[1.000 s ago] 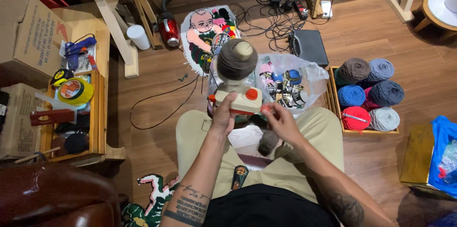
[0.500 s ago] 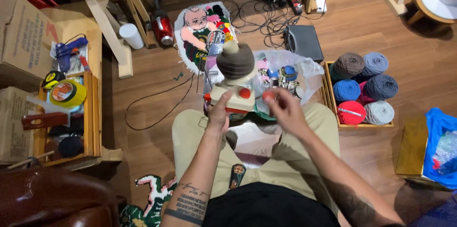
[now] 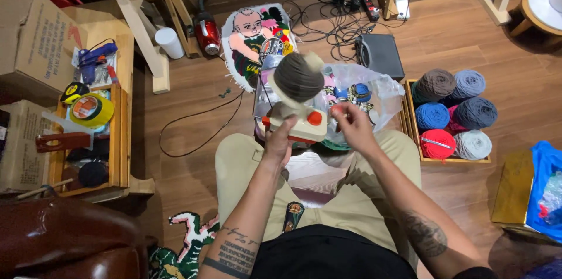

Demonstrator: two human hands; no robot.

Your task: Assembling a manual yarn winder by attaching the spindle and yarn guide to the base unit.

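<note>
A large brown cardboard box (image 3: 35,39) is seen at the far left, its side printed in red and dark lettering. Below it, a second cardboard box (image 3: 20,144) is seen, paler and printed in dark ink, partly cut off by the frame edge. At centre, a clear plastic bag (image 3: 374,89) is seen open on the floor, coloured items showing inside. At the right edge, a blue plastic bag (image 3: 547,188) is seen beside a flat golden-brown box (image 3: 515,188). A wooden crate (image 3: 448,112) of yarn balls is seen nearby on the floor. No screen can be told for certain.
</note>
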